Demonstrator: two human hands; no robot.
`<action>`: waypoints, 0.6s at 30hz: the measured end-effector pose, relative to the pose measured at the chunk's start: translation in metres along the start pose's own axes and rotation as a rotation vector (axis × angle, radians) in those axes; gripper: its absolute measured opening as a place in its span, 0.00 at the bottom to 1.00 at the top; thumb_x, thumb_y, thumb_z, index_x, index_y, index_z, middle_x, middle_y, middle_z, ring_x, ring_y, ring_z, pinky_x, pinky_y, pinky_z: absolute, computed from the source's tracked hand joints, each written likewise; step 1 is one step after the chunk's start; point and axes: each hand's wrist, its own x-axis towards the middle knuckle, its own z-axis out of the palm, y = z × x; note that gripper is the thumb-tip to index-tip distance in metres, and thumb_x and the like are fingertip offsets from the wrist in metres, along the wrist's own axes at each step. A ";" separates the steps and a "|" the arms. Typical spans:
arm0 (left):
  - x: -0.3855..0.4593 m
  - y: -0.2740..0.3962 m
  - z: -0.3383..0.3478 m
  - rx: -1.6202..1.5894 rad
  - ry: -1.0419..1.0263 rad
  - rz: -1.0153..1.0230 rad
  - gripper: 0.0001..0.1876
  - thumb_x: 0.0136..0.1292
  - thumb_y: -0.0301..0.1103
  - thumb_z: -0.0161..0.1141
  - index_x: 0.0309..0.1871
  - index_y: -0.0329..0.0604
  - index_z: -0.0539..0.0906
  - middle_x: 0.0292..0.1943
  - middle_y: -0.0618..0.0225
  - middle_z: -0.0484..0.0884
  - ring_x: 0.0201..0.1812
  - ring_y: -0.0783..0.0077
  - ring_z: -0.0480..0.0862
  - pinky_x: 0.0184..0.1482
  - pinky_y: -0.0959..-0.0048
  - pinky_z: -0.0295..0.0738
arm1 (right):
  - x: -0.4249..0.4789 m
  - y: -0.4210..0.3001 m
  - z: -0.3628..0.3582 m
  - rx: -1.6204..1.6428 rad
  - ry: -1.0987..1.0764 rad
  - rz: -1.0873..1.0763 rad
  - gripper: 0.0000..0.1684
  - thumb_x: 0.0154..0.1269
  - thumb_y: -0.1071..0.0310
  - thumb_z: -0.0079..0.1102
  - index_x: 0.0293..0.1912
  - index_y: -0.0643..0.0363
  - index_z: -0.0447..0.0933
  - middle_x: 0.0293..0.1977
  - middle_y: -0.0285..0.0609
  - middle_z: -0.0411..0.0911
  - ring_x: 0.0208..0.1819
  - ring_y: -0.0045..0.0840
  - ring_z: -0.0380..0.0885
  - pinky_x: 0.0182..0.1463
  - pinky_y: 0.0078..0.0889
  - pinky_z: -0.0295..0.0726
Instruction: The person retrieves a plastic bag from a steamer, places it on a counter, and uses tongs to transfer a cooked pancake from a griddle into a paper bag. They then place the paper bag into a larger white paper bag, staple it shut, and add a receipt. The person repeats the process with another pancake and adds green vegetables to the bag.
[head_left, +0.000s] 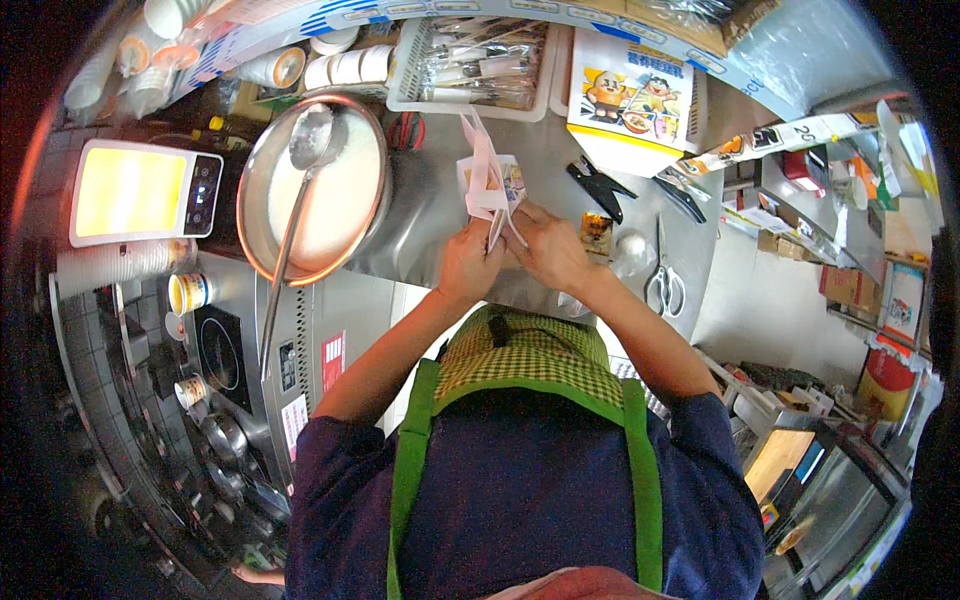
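Observation:
Just in front of the green checked apron, both hands meet over a steel counter (420, 187). Between them is a pale, thin plastic bag (484, 176) with its handles standing up. Inside or behind the bag shows a printed packet or box (514, 180); which of these I cannot tell. The fingers of my left hand (471, 259) grip the bag's near edge. My right hand (555, 247) closes on the same edge from the other side, its fingertips partly hidden. Close to the right hand lie a small brown printed sachet (596, 232) and a clear crumpled plastic wrap (631, 251).
A steel pot (315, 187) of white liquid holds a ladle (289, 247), its handle jutting nearward. Left is a lit scale (146, 193). Scissors (664, 277), a black stapler-like tool (600, 187), and a printed box (630, 97) lie right. A cutlery basket (544, 97) stands behind.

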 end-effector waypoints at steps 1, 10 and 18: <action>-0.002 0.007 0.004 0.002 -0.036 -0.039 0.08 0.58 0.27 0.61 0.41 0.37 0.78 0.34 0.50 0.83 0.36 0.43 0.83 0.38 0.57 0.78 | -0.004 -0.003 -0.010 0.019 0.000 -0.023 0.21 0.67 0.54 0.58 0.48 0.63 0.73 0.42 0.52 0.74 0.38 0.51 0.80 0.39 0.49 0.82; -0.001 0.016 -0.003 0.115 -0.298 0.427 0.24 0.49 0.27 0.70 0.52 0.39 0.76 0.50 0.54 0.78 0.51 0.52 0.78 0.58 0.58 0.72 | -0.031 0.000 -0.048 0.158 -0.085 0.032 0.26 0.66 0.50 0.58 0.51 0.64 0.71 0.50 0.56 0.74 0.42 0.53 0.79 0.43 0.48 0.80; 0.069 0.057 -0.021 0.709 -0.610 0.896 0.16 0.53 0.36 0.65 0.43 0.43 0.78 0.42 0.64 0.80 0.52 0.60 0.78 0.59 0.60 0.66 | -0.041 0.101 -0.014 0.437 0.259 0.315 0.19 0.70 0.58 0.54 0.50 0.63 0.75 0.34 0.55 0.79 0.39 0.45 0.81 0.47 0.40 0.80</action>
